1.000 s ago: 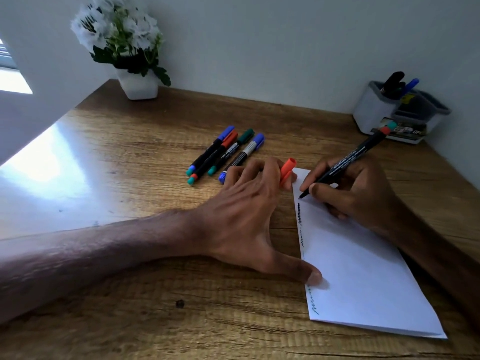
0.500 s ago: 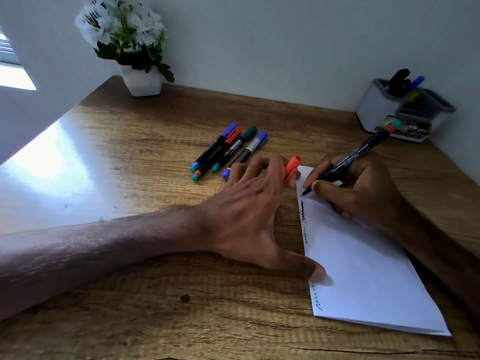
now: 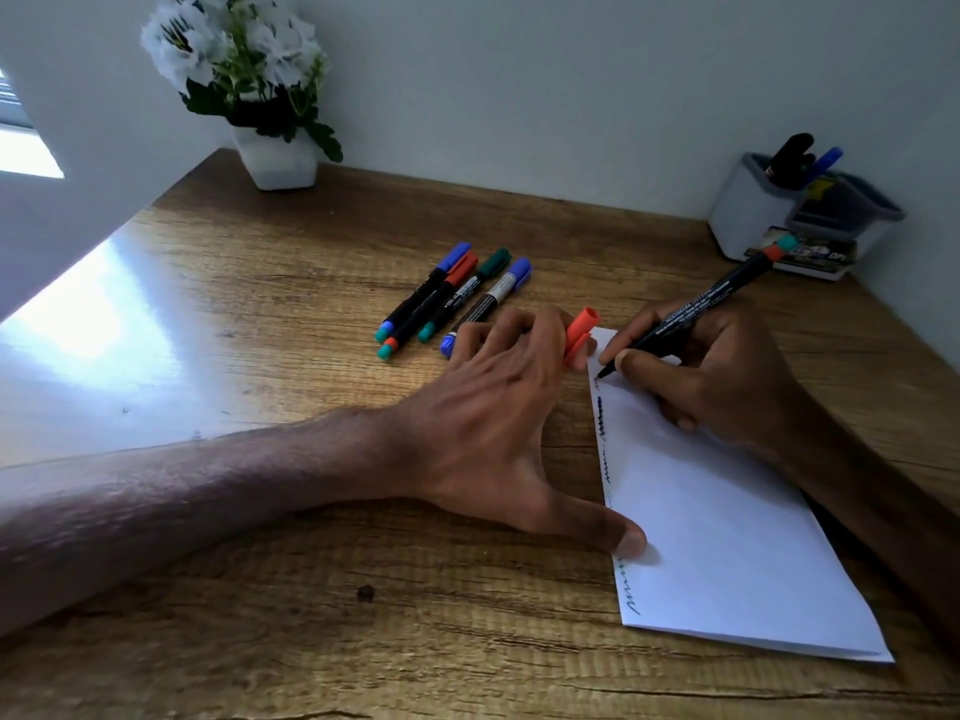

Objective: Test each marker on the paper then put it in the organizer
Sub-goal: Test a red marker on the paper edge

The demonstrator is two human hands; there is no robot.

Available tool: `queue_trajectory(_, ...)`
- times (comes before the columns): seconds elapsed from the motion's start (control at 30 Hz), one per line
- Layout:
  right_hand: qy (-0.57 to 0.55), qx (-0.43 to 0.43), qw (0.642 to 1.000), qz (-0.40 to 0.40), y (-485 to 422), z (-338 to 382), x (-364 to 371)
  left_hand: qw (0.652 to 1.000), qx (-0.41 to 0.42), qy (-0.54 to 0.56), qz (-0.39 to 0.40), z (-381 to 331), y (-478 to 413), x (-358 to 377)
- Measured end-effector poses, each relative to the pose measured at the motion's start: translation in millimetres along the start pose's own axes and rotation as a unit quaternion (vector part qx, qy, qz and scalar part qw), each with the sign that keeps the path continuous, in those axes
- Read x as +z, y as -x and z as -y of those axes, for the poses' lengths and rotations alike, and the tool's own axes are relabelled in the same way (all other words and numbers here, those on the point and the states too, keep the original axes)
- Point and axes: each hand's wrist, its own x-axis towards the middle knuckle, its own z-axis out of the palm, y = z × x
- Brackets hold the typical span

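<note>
A white sheet of paper point(image 3: 727, 537) lies on the wooden desk at the right, with squiggly test lines down its left edge. My right hand point(image 3: 711, 376) grips an uncapped black-bodied marker point(image 3: 696, 309) with its tip on the paper's top left corner. My left hand point(image 3: 493, 413) holds the marker's orange cap point(image 3: 581, 335) between its fingers, and its thumb presses on the paper's left edge. Several capped markers point(image 3: 452, 298) lie side by side just beyond my left hand. The grey organizer point(image 3: 753, 220) stands at the back right with markers upright in it.
A white pot with white flowers point(image 3: 275, 153) stands at the back left against the wall. The desk point(image 3: 208, 356) meets walls at the back and at the right. A bright patch of window light falls on the desk's left side.
The marker tip has stayed near the paper's top left corner, with a little more scribble there. My left hand keeps its place; the camera has shifted slightly.
</note>
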Motion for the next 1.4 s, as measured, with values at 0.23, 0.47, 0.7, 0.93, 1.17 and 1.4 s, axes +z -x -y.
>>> queue_trajectory(0.23, -0.006, 0.008, 1.0, -0.003, -1, -4, -1, 1.0, -0.005, -0.004, 0.009, 0, 0, -1)
queue_trajectory(0.47, -0.008, 0.011, 1.0, -0.014, -2, -6, 0, 1.0, -0.012, -0.006, 0.024, 0, -1, -1)
queue_trajectory(0.7, -0.087, 0.058, 0.993, -0.054, -3, -6, 1, 1.0, -0.006, 0.002, 0.006, 1, -1, 1)
queue_trajectory(0.93, -0.18, 0.062, 0.977, -0.098, -7, -6, -7, 1.0, 0.003, 0.014, -0.02, 2, 0, 1)
queue_trajectory(1.17, -0.2, 0.02, 0.973, -0.11, -8, -1, -15, 0.964, -0.035, 0.224, -0.137, 6, 3, 1)
queue_trajectory(1.4, -0.252, 0.015, 0.962, -0.099, -9, 4, -16, 0.954, 0.002, 0.207, -0.217, 10, 0, 5)
